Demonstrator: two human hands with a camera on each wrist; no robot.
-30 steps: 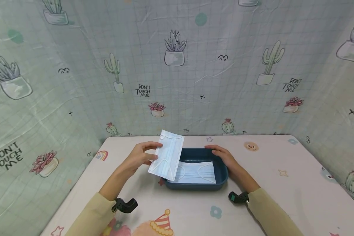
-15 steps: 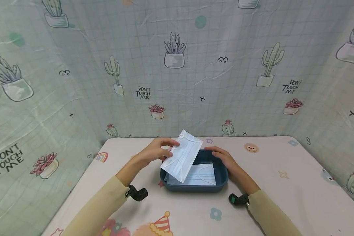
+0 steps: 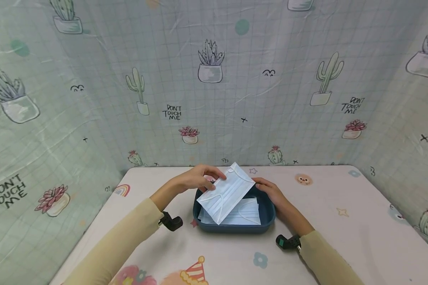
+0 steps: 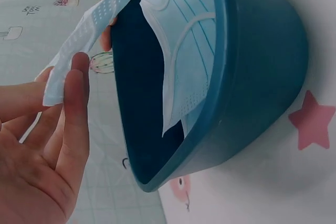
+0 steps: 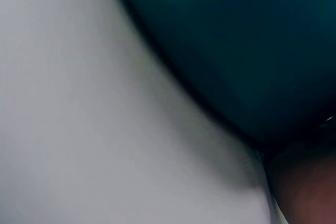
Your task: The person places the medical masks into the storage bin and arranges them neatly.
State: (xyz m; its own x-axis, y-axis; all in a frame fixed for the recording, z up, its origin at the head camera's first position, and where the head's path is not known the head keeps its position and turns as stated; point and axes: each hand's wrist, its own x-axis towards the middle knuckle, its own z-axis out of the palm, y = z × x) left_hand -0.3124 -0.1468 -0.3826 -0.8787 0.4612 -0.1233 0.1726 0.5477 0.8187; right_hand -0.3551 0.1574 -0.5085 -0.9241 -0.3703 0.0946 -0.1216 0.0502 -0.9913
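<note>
A light blue face mask (image 3: 228,192) with white ear loops is pinched at its left edge between the thumb and fingers of my left hand (image 3: 196,178). It slants over the dark blue plastic box (image 3: 232,228). Inside, further face masks (image 3: 247,211) lie flat; the left wrist view shows one mask (image 4: 191,51) with its ear loop, and another edge beneath it. My right hand (image 3: 272,194) grips the box's rim at the far right corner. In the right wrist view the box wall (image 5: 220,40) fills the upper right, and only a blurred bit of hand shows.
The box stands on a white table cover (image 3: 328,229) printed with stars, flowers and faces. Behind and at both sides hangs a patterned curtain (image 3: 249,95) with cactus drawings. A small black device (image 3: 172,221) sits on the left wrist, and another device (image 3: 288,241) on the right.
My left hand has carried the mask rightward from the box's left side to above it, and the mask has tilted further to the right. My right hand stays at the rim.
</note>
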